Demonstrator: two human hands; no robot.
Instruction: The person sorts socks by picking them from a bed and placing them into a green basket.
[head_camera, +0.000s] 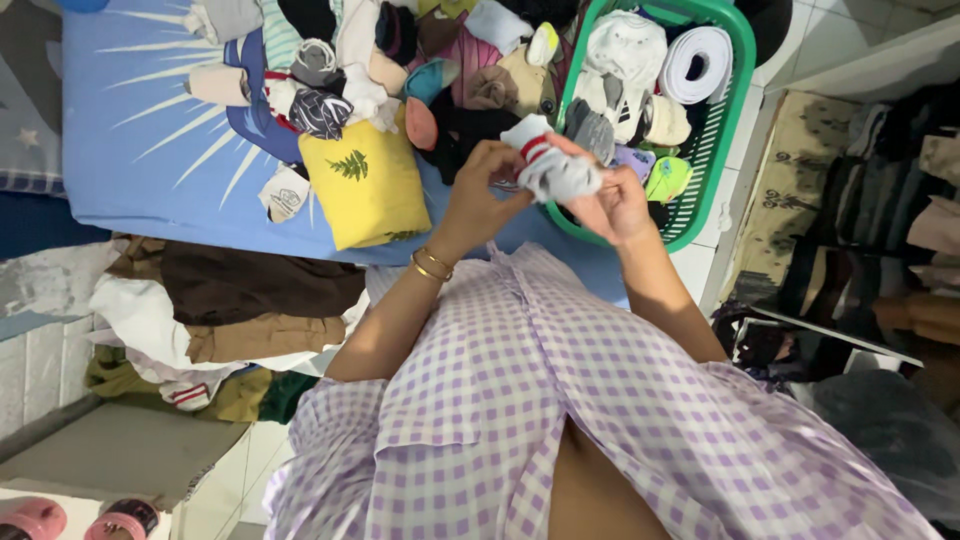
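Fingers (490, 170) of the left hand (478, 200) and right hand (612, 200) pinch a white rolled sock with red stripe (548, 165) between them, above the near rim of the green plastic basket (720, 130); clothes crowd the blue bed sheet (150, 150) leftward.

A bed (150, 150) with a blue sheet carries the laundry. On it lie a folded yellow cloth (368, 190), a heap of rolled socks (400, 70) and a green basket (735, 90) full of more socks. Beside the bed, on the tiled floor (40, 370), a pile of brown and white clothes (220, 310) rests, perhaps partly against the bed's edge.
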